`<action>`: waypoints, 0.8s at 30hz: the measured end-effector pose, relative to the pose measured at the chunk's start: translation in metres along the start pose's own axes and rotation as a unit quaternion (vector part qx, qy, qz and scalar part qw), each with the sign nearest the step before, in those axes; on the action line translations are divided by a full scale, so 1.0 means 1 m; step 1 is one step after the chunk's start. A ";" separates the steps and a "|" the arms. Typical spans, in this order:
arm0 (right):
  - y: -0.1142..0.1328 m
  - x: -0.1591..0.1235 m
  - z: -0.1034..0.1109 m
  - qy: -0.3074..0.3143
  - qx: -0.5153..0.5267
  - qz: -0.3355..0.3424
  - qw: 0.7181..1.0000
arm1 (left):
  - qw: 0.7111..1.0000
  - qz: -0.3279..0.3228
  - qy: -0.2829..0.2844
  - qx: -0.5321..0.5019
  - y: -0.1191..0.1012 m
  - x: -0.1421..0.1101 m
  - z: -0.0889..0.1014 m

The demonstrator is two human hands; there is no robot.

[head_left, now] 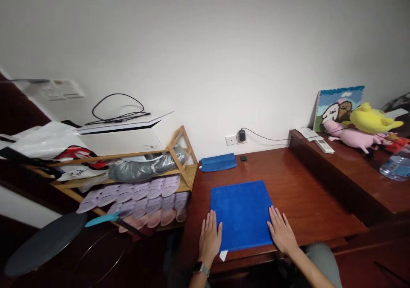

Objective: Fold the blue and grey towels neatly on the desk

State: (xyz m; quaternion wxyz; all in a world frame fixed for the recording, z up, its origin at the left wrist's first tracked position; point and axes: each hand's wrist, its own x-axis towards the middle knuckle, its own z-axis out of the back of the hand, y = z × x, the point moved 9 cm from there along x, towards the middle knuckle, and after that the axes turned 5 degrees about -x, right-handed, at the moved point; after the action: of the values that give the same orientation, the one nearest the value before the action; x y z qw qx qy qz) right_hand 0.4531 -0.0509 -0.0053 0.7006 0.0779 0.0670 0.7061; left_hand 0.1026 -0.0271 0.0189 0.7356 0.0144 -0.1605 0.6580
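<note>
A bright blue cloth (241,215) lies flat and roughly square on the brown wooden desk (297,185), with a small white tag (223,255) sticking out at its near left corner. My left hand (210,237) rests palm down at the cloth's left edge, fingers stretched out, a watch on the wrist. At the right edge my right hand (282,230) lies flat too, fingers apart and thumb over the cloth. Neither hand grips anything. Farther back on the desk, by the wall, is a folded blue cloth (219,163).
On the left stands a wooden rack (181,151) with several lilac slippers (141,191) and a white box (124,138) on top. A raised ledge at right holds a remote control (324,146), plush toys (371,118) and a water bottle (395,168). A charger (242,135) is plugged into the wall.
</note>
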 end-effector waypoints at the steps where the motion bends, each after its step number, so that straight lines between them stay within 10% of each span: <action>1: 0.000 0.002 0.001 0.010 0.001 -0.004 1.000 | 1.000 0.001 -0.002 0.001 -0.002 0.000 0.000; 9: 0.025 0.082 0.043 0.004 0.002 0.000 1.000 | 1.000 0.001 -0.008 0.000 -0.007 0.001 -0.002; 16: 0.025 0.123 0.016 0.040 -0.015 -0.013 0.999 | 1.000 -0.010 -0.014 0.013 -0.012 0.001 0.005; 24: 0.021 0.122 0.010 0.027 -0.010 0.005 1.000 | 0.978 -0.169 0.051 -0.111 -0.203 0.081 -0.019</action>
State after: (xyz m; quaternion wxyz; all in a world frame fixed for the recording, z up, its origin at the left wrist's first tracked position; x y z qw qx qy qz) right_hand 0.4340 0.0707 0.0105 0.6956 0.0517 0.0782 0.7123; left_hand 0.3105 0.0283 0.0605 0.8401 -0.0735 -0.1903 0.5026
